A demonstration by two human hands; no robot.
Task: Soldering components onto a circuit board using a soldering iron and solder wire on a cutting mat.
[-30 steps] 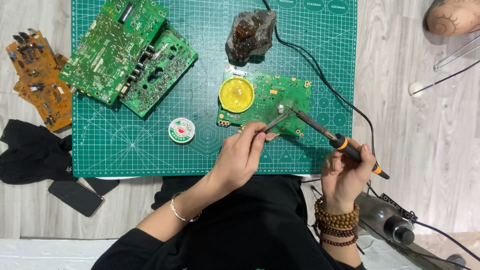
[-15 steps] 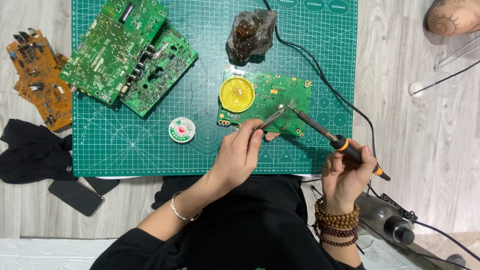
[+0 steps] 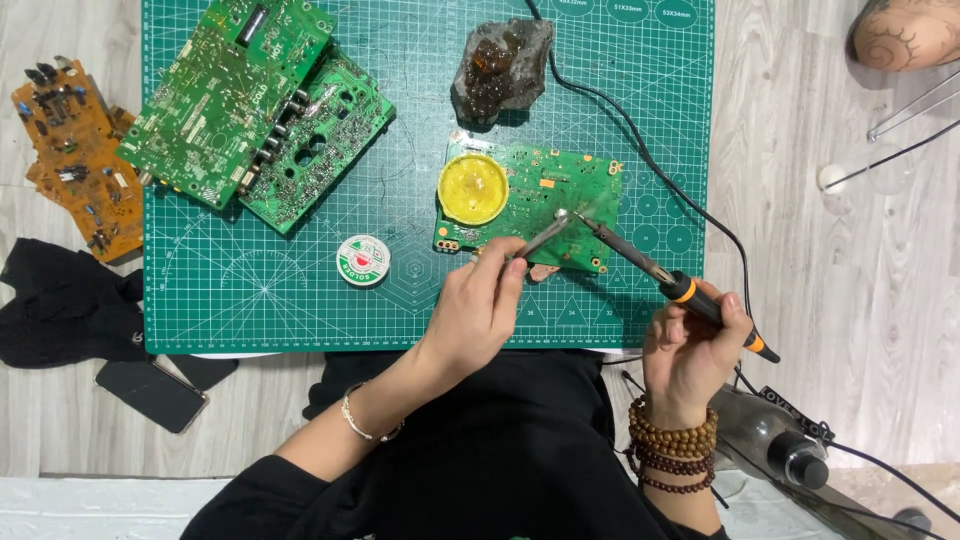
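A small green circuit board (image 3: 560, 205) lies centre-right on the green cutting mat (image 3: 420, 290), a yellow round part on its left end. A round white-and-green tin (image 3: 362, 260) sits lower left of it. The left hand (image 3: 480, 310) pinches tweezers (image 3: 545, 238); the right hand (image 3: 690, 350) grips a soldering iron (image 3: 660, 272), both tips meeting on the board.

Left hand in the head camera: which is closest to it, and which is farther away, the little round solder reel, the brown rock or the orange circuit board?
From the left hand:
1. Little round solder reel, just to its left on the green mat.
2. Brown rock, above it near the mat's top edge.
3. Orange circuit board, far left, off the mat on the wooden table.
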